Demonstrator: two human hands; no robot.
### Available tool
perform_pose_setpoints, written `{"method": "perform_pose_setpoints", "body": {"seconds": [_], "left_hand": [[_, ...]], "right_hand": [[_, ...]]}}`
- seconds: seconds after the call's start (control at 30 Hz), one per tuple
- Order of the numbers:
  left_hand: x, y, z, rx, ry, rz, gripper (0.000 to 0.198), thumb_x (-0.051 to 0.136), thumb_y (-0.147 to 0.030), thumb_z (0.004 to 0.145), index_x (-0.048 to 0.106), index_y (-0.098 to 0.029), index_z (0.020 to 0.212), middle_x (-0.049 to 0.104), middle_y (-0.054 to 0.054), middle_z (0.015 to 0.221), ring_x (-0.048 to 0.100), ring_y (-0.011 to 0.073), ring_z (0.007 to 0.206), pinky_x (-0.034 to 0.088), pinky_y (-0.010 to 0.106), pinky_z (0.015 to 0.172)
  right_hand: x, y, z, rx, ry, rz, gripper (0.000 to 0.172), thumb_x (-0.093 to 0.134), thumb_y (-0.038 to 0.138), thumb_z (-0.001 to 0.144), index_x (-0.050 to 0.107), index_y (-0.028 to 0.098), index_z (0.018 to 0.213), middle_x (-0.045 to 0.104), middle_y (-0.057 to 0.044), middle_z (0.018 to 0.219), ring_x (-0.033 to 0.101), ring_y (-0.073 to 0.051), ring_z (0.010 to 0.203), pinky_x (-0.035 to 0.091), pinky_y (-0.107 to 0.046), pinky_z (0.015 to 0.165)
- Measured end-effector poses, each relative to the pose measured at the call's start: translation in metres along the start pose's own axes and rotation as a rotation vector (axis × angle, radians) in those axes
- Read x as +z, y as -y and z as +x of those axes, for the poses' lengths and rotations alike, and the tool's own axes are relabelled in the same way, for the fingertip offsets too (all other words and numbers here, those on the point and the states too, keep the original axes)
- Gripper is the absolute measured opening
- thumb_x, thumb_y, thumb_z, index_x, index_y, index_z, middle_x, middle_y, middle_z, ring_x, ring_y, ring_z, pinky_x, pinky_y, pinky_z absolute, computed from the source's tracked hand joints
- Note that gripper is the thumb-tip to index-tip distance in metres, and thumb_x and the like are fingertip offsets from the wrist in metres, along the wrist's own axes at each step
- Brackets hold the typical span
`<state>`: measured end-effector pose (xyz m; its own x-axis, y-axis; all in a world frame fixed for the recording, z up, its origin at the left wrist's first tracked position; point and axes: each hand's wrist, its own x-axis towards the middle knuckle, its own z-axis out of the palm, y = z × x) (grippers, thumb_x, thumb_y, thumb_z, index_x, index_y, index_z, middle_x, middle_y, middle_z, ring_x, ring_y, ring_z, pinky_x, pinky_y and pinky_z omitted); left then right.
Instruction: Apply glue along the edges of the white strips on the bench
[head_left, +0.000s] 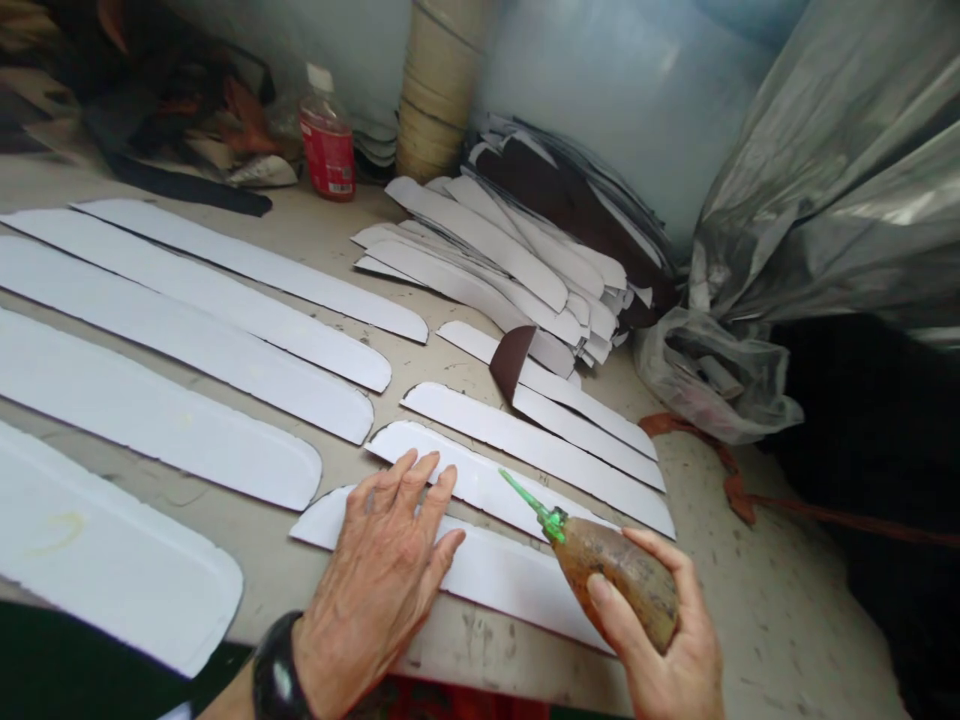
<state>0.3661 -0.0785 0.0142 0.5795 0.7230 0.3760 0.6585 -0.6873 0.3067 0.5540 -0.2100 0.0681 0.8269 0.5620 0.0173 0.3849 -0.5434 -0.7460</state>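
My right hand (667, 640) is wrapped round a stained brown glue bottle (619, 570). Its thin green nozzle (529, 500) points up and left, over a white strip (480, 480) with a rounded end. My left hand (397, 560) lies with fingers outstretched across the nearest white strip (525, 580), its fingertips reaching onto the strip behind. Past them lies another white strip (540, 450). A dark brown flap (513, 365) is folded up at the end of one strip farther back. Whether glue is leaving the nozzle I cannot tell.
Larger white strips (187, 310) are laid in rows on the left of the table (442, 410). Behind are a heap of white pieces (487, 250), a red-labelled bottle (328, 140) and a pipe (442, 90). A plastic bag (712, 375) sits at the right edge.
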Motion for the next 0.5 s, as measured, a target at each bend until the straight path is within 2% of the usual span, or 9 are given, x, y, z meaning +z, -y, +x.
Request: {"method": "perform_pose_setpoints", "body": {"seconds": [0.13,0.27,0.4,0.5], "left_hand": [[0.003,-0.001,0.023,0.027,-0.006,0.019,0.039,0.039,-0.025,0.095,0.052,-0.016,0.131,0.053,0.009,0.136,0.043,0.025,0.13,0.038,0.042,0.102],[0.024,-0.004,0.045,-0.009,0.079,0.066,0.042,0.042,-0.027,0.094,0.052,-0.018,0.133,0.048,0.009,0.143,0.039,0.0295,0.135,0.037,0.047,0.104],[0.038,-0.004,0.052,-0.056,0.178,0.107,0.044,0.047,-0.034,0.092,0.054,-0.019,0.132,0.049,0.01,0.142,0.042,0.0333,0.133,0.037,0.053,0.104],[0.038,-0.003,0.052,-0.076,0.229,0.119,0.045,0.046,-0.037,0.092,0.053,-0.021,0.134,0.047,0.008,0.144,0.041,0.0327,0.135,0.036,0.054,0.105]], "right_hand": [[-0.003,-0.002,0.012,-0.007,-0.044,0.026,0.062,0.069,0.063,0.062,0.06,0.02,0.107,0.069,-0.007,0.098,0.066,-0.027,0.084,0.049,-0.036,0.075],[-0.005,0.005,0.032,-0.04,-0.047,0.052,0.06,0.066,0.061,0.066,0.059,0.021,0.11,0.068,-0.007,0.097,0.065,-0.025,0.081,0.05,-0.035,0.073],[0.003,0.005,0.056,-0.186,0.035,0.018,0.056,0.072,0.054,0.064,0.059,0.02,0.107,0.069,-0.008,0.097,0.066,-0.025,0.078,0.053,-0.035,0.068],[0.017,0.006,0.064,-0.286,0.076,-0.02,0.048,0.069,0.05,0.069,0.058,0.022,0.107,0.067,-0.008,0.105,0.065,-0.025,0.088,0.052,-0.038,0.077]]}}
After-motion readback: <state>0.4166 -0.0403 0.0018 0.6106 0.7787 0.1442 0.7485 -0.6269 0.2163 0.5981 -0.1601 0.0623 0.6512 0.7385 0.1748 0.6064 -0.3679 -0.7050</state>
